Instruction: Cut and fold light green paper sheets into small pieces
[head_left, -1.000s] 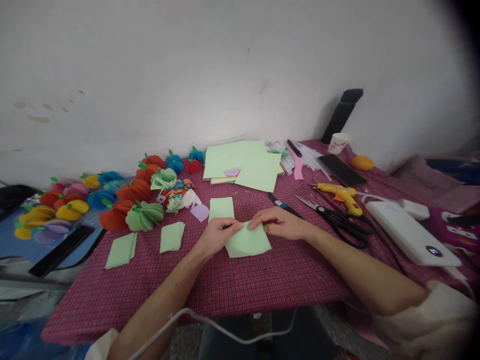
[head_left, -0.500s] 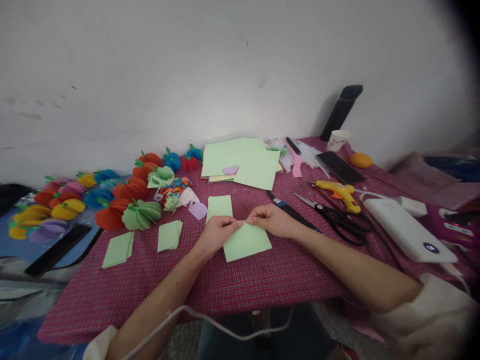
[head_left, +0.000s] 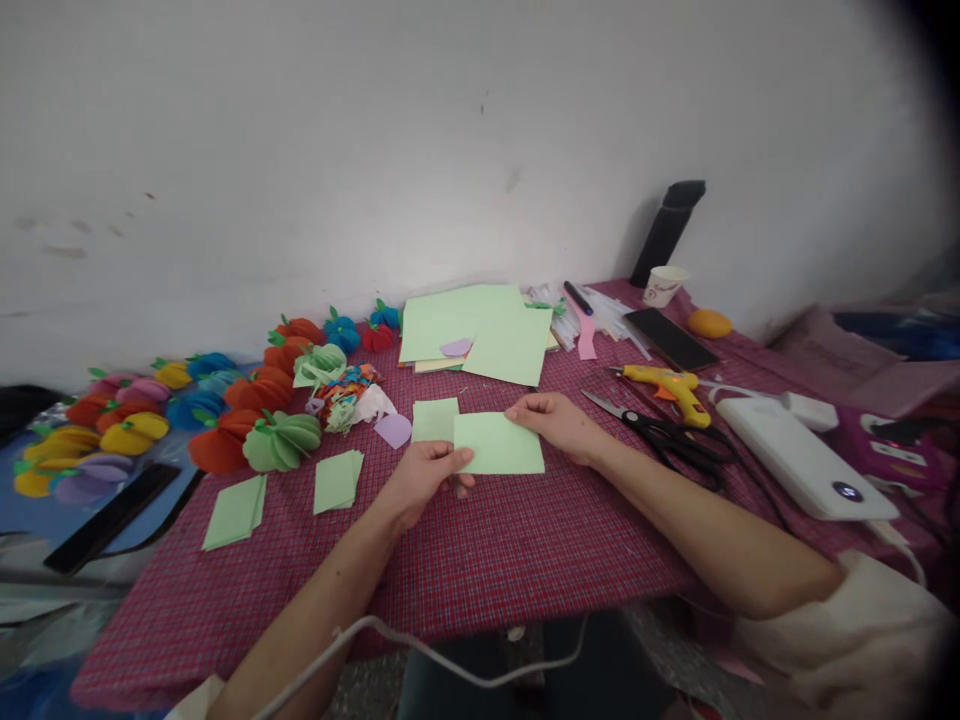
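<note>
A folded light green paper (head_left: 499, 444) is held just above the red checked tablecloth (head_left: 525, 550) at the middle of the table. My left hand (head_left: 424, 478) pinches its left edge, thumb on top. Its far right corner is pinched by my right hand (head_left: 555, 422). Another small green piece (head_left: 434, 420) lies flat just behind the held one, next to a lilac heart cutout (head_left: 394, 430).
Two stacks of folded green pieces (head_left: 337, 480) lie at the left. Coloured paper fruits (head_left: 225, 400) line the far left. Large green sheets (head_left: 480, 330) lie at the back. Black scissors (head_left: 660, 430), a yellow glue gun (head_left: 667, 385), a white power bank (head_left: 802, 455), a phone (head_left: 667, 338) and a paper cup (head_left: 662, 285) sit right.
The green paper has been lifted and turned level; my left hand has slid to its left edge and my right hand has shifted right to its far corner.
</note>
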